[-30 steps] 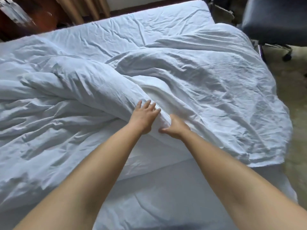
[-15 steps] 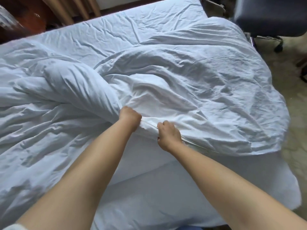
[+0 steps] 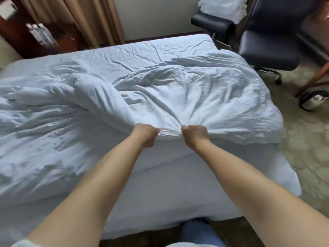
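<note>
Duvet (image 3: 195, 97): white and crumpled, lying across the bed (image 3: 160, 49). The right half is roughly spread. The left half is bunched in a thick roll running from the hands back toward the far left. Its near edge sits at the near side of the mattress, lifted slightly where it's gripped.

Left hand (image 3: 146, 133) and right hand (image 3: 195, 135): both fisted on that near edge, close together, with a short taut strip of hem between them. Creases fan out from both grips, so the fabric is under tension.

Step, my read: edge is gripped to pull and straighten the duvet. Spreading is not done, since the left side is a heap.

Next move likely calls for sliding the hands apart along the hem toward the corners, or a lift-and-shake to flatten the roll, then a pull toward the near side. The fabric looks light and should follow. I can't tell whether the fists hold the cover alone or the filling too, because folds hide it.

Around: dark office chair (image 3: 270, 50) just past the bed's far right corner, with a white pillow (image 3: 222, 6) on it. Brown curtain (image 3: 85, 20) behind the bed, patterned carpet (image 3: 302, 157) to the right.
</note>
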The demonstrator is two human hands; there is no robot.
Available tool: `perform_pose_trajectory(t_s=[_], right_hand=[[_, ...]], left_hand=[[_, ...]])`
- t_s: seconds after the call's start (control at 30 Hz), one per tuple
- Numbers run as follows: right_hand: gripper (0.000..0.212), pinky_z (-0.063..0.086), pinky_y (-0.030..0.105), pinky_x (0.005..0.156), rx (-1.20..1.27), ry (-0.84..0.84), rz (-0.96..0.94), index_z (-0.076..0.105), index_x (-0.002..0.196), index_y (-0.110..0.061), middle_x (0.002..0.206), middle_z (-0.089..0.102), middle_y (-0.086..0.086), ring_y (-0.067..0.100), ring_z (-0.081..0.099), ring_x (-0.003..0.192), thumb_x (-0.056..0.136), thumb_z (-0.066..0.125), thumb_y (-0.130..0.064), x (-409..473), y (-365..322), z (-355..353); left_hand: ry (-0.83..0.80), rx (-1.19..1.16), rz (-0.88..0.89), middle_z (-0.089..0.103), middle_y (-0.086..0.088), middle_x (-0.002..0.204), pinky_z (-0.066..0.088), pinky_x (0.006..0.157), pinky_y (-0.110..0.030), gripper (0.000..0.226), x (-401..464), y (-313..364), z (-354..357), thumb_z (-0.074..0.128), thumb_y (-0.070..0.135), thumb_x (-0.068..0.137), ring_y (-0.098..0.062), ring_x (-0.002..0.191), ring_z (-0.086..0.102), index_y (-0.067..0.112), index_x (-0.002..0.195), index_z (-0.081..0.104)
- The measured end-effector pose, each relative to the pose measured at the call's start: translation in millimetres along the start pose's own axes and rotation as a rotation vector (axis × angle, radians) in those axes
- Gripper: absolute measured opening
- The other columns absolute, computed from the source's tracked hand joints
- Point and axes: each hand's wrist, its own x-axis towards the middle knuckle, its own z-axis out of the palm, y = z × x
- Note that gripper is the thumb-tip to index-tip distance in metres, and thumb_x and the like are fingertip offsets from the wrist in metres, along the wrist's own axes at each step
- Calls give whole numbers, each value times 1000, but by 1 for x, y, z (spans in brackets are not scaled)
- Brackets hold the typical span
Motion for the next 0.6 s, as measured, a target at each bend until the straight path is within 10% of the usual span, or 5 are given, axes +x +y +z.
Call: perform_pose_trajectory(t_s=[0.47, 0.6], right_hand=[[37, 42, 37, 84, 102, 14, 85, 42, 126, -11, 123, 51, 11, 29, 49, 114, 89, 46, -12, -74, -42, 69], [35, 43, 37, 90, 127, -214, 136, 47, 123, -11, 126, 53, 12, 30, 51, 118, 89, 50, -12, -80, -50, 88]], left_hand=[[210, -286, -317, 59, -14, 110, 47, 77, -38, 35, -64, 60, 71, 41, -9, 83, -37, 101, 60, 9, 112, 50], [-14, -434, -261, 52, -14, 123, 46, 89, -40, 38, -71, 72, 109, 46, -3, 83, -37, 114, 53, 10, 118, 50]])
